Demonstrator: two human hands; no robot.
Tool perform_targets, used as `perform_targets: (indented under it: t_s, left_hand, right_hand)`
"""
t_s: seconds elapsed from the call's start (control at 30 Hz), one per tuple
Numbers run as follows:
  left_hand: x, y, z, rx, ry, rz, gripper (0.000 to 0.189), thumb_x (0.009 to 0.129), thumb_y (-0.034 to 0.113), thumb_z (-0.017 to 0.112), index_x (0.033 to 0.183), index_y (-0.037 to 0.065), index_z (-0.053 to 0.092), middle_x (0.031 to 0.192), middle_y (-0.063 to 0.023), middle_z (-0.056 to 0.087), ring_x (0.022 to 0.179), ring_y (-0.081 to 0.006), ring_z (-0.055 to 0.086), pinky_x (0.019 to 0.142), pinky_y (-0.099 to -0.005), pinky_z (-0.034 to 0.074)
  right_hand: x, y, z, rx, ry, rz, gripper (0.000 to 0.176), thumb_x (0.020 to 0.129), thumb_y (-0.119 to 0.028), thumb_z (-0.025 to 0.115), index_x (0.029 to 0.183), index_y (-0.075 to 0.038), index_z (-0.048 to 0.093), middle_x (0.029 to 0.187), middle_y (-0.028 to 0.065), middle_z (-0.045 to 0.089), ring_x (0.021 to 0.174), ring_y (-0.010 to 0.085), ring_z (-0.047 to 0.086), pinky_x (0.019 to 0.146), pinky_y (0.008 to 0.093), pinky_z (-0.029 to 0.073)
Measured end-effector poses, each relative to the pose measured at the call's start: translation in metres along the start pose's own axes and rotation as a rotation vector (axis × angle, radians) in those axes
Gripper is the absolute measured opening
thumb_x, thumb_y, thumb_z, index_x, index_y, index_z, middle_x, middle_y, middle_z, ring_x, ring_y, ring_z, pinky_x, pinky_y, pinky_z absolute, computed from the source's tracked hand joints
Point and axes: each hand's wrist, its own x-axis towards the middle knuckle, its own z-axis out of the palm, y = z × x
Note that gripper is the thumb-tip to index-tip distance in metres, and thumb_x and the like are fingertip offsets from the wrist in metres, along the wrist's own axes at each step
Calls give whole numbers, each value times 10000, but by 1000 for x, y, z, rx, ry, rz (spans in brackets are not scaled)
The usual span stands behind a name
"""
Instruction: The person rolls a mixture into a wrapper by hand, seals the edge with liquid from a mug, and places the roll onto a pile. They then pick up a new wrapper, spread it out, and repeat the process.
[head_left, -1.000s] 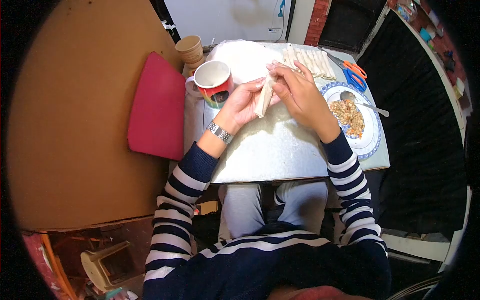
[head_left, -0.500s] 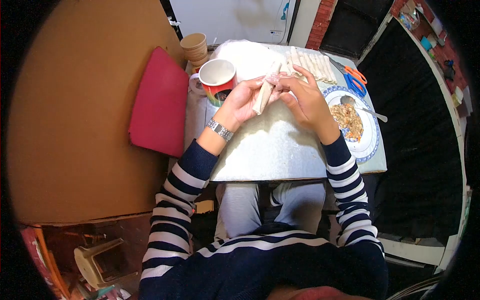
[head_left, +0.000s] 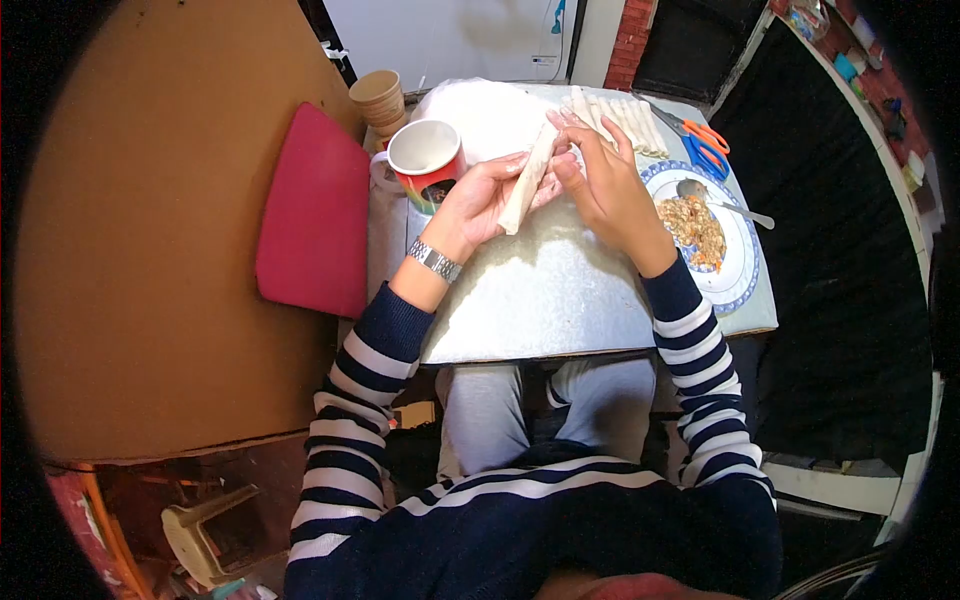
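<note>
A pale, uncooked spring roll [head_left: 527,185] lies slanted across my left hand [head_left: 478,203], whose fingers curl around it from below. My right hand [head_left: 612,195] is beside the roll's upper end; its fingers are spread apart and the fingertips appear to touch the wrapper. Whitish residue shows on the fingertips. Behind my hands, several finished spring rolls [head_left: 640,125] lie in a row on the table. To the right, a blue-rimmed plate [head_left: 741,270] holds a chopped filling [head_left: 695,232] with a spoon [head_left: 740,211] resting in it.
A red mug [head_left: 430,165] stands left of my hands, with stacked beige cups [head_left: 378,98] behind it. White plastic [head_left: 480,110] lies at the back of the table [head_left: 545,320]. Orange and blue scissors [head_left: 706,150] lie at the right. A red panel [head_left: 315,215] borders the left side.
My right fingers have moved up along the roll and opened out, uncovering more of it. The roll remains in my left hand. The view has shifted slightly.
</note>
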Motion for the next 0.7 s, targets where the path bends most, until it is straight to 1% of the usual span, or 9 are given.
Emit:
perform_targets:
  t_s: [0.07, 0.13, 0.17, 0.23, 0.33, 0.43, 0.53, 0.57, 0.7]
  left_hand:
    - [0, -1, 3, -2, -11, 25, 370, 970, 76, 373, 1304, -80, 340, 1225, -237, 487, 1127, -327, 534, 949, -430, 502]
    - [0, 1, 3, -1, 11, 60, 364, 982, 95, 362, 1301, -79, 355, 1169, -221, 521, 1043, -302, 580, 918, -419, 521]
    - [0, 1, 3, -3, -5, 64, 359, 983, 94, 360, 1300, -74, 357, 1169, -220, 517, 1045, -303, 576, 918, -418, 521]
    - [0, -1, 4, -9, -34, 73, 350, 984, 93, 357, 1297, -64, 363, 1168, -219, 509, 1050, -306, 569, 918, -417, 520]
    - [0, -4, 9, 28, 77, 111, 334, 984, 87, 347, 1287, -51, 374, 1185, -220, 494, 1036, -307, 565, 910, -412, 520]
    - [1, -4, 9, 30, 107, 153, 366, 974, 65, 343, 1323, -44, 356, 1181, -220, 497, 1018, -298, 569, 900, -412, 517]
    - [0, 1, 5, 43, -72, 85, 414, 962, 55, 342, 1365, -39, 323, 1153, -209, 508, 1004, -289, 569, 883, -402, 519]
    - [0, 2, 3, 12, -87, 68, 424, 959, 55, 343, 1374, -32, 319, 1140, -203, 511, 1007, -284, 567, 875, -395, 522]
    - [0, 7, 2, -21, -130, 39, 431, 964, 74, 345, 1386, -8, 329, 1094, -180, 521, 1023, -266, 558, 827, -365, 530]
  right_hand:
    - [0, 0, 2, -48, 3, -20, 393, 957, -329, 453, 1175, -4, 476, 1230, 188, 561, 1224, 318, 483, 1080, 497, 200]
    - [1, -2, 0, -35, 13, -63, 391, 953, -335, 460, 1158, -3, 472, 1268, 195, 536, 1248, 321, 461, 1086, 502, 190]
    - [1, -3, 0, -28, 18, -86, 390, 951, -338, 464, 1150, -2, 469, 1287, 199, 524, 1261, 323, 451, 1089, 504, 184]
    - [0, -5, 2, 11, 20, -93, 376, 942, -338, 479, 1114, -2, 483, 1266, 199, 538, 1248, 319, 462, 1090, 509, 181]
    - [-3, -7, 6, 31, -36, -91, 373, 931, -340, 496, 1085, 0, 503, 1230, 197, 561, 1215, 310, 494, 1089, 514, 186]
    - [-3, -11, 7, 67, -48, -110, 372, 923, -344, 509, 1074, -3, 522, 1188, 186, 588, 1160, 299, 536, 1087, 515, 199]
    - [-4, -16, 5, 132, -95, -116, 382, 921, -349, 515, 1096, -10, 529, 1155, 172, 610, 1102, 296, 572, 1085, 513, 219]
    - [-4, -17, 4, 155, -122, -114, 387, 920, -351, 516, 1108, -13, 529, 1145, 168, 616, 1083, 296, 583, 1084, 512, 227]
    - [-6, -17, 11, 195, -35, -221, 386, 919, -349, 525, 1120, -21, 542, 1115, 163, 630, 1036, 315, 600, 1081, 507, 258]
